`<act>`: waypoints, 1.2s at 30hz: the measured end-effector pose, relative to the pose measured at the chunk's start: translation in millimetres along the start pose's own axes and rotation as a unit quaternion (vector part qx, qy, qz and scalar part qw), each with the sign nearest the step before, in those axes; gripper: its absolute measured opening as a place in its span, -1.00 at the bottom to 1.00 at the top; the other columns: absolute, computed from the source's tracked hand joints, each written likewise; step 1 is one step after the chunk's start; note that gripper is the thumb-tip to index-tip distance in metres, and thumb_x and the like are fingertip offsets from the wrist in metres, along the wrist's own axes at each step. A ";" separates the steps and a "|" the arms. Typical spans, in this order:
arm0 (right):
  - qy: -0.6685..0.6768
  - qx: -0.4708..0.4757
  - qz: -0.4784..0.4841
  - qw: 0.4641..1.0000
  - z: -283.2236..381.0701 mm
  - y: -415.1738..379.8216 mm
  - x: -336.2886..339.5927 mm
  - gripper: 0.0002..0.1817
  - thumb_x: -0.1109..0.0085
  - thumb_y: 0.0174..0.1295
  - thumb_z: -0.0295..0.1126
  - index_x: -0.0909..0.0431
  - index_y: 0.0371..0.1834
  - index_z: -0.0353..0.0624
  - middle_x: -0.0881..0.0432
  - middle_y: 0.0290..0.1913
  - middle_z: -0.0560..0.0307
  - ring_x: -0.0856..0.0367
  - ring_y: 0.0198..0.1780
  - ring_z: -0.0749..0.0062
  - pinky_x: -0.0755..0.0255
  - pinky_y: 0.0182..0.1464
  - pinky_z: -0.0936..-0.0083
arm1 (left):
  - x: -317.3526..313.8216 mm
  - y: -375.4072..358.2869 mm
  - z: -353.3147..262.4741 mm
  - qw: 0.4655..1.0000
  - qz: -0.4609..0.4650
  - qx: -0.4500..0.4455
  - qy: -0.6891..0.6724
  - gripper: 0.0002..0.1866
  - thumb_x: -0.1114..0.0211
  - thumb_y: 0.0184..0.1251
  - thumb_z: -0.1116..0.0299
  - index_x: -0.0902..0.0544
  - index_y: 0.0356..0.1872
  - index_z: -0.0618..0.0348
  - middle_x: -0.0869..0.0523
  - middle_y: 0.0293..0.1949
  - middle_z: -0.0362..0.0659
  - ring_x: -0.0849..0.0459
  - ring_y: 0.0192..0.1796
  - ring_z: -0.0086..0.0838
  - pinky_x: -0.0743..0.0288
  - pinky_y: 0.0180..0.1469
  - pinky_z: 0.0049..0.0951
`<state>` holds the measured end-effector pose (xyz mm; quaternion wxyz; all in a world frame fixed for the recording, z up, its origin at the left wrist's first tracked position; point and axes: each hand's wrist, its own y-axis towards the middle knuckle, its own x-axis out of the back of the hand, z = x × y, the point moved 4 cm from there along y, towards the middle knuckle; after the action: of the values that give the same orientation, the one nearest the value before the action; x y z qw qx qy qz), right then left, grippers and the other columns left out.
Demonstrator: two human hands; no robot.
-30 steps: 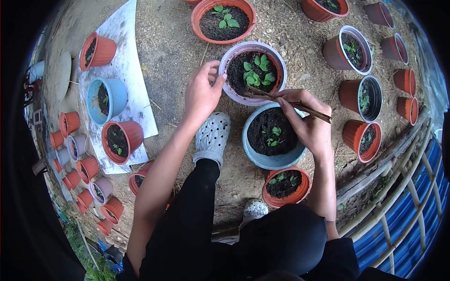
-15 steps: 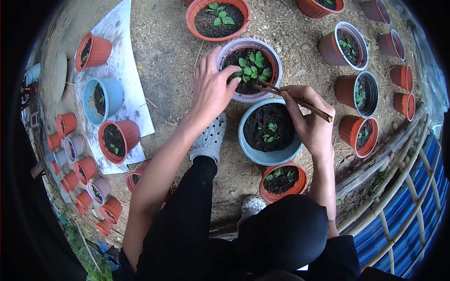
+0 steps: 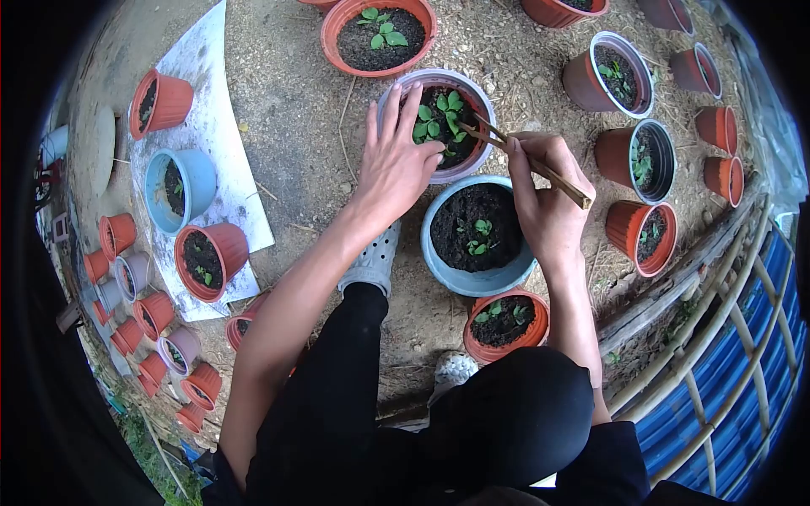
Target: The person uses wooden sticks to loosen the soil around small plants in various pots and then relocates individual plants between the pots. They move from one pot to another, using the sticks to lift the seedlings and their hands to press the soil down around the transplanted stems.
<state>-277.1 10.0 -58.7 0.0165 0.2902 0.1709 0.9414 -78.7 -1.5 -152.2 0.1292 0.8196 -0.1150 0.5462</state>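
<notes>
Slim bamboo tweezers (image 3: 548,175) are gripped in my right hand (image 3: 553,202), closed around their shaft. Their two prongs reach over the right side of a pale lilac pot (image 3: 487,152), with the tips among the leaves of green seedlings (image 3: 439,118) in dark soil. My left hand (image 3: 396,156) lies at that pot's left edge, fingers spread over the rim and thumb extended toward the plants. Below my right hand stands a light blue pot (image 3: 481,282) with a small seedling (image 3: 479,236). Whether the tips pinch anything cannot be made out.
An orange pot (image 3: 380,69) stands beyond the lilac one, another (image 3: 506,346) near my knee. Several pots, including a brown one (image 3: 591,80), line the right side by a log (image 3: 675,278) and bamboo fence (image 3: 717,320). A white board (image 3: 228,160) bears pots at left.
My left hand has shifted, its fingers now straighter and more spread across the rim. The tweezer tips have moved up slightly into the leaves. The whole view has shifted a little.
</notes>
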 end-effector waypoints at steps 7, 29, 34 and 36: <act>0.024 -0.008 -0.035 0.999 -9.2 -9.8 -5.5 -0.90 -0.39 0.40 -0.60 -0.62 -0.16 -0.29 -0.82 -0.19 -0.04 -0.89 -0.16 0.29 -0.72 -0.13 0.41 | -3.8 -4.8 5.0 1.000 -0.002 0.001 -0.009 -0.79 -0.48 0.42 0.19 -0.93 -0.02 -0.10 -0.03 0.76 0.13 0.11 0.79 0.14 0.17 0.73 0.34; 0.091 -0.112 -0.086 0.986 -25.2 4.0 -26.4 -0.86 -0.41 0.47 -0.49 -0.63 -0.13 -0.32 -0.84 -0.25 -0.02 -0.87 -0.16 0.48 -0.73 -0.10 0.48 | -11.3 14.2 5.5 0.996 -0.055 0.051 0.046 -0.74 -0.45 0.46 0.22 -0.91 0.08 -0.07 -0.02 0.75 0.23 0.09 0.78 0.20 0.18 0.72 0.36; 0.089 -0.118 -0.073 0.986 -24.3 8.9 -29.3 -0.84 -0.40 0.48 -0.47 -0.62 -0.16 -0.35 -0.84 -0.29 -0.04 -0.88 -0.19 0.43 -0.74 -0.17 0.48 | -13.2 13.1 7.1 0.996 -0.055 0.048 0.046 -0.74 -0.46 0.44 0.24 -0.92 0.08 -0.10 -0.03 0.75 0.22 0.10 0.78 0.20 0.13 0.70 0.37; 0.061 -0.123 -0.077 0.987 -20.8 9.3 -27.0 -0.84 -0.40 0.48 -0.47 -0.62 -0.16 -0.35 -0.84 -0.29 -0.04 -0.88 -0.18 0.41 -0.74 -0.15 0.47 | -11.9 12.5 8.1 0.996 -0.062 0.047 0.043 -0.72 -0.45 0.44 0.24 -0.91 0.10 -0.11 -0.05 0.74 0.23 0.09 0.78 0.21 0.11 0.69 0.38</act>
<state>-265.5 -8.7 -86.2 0.1144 0.2137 0.0764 0.9672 -80.3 -15.4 -165.1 0.1292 0.8062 -0.0324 0.5765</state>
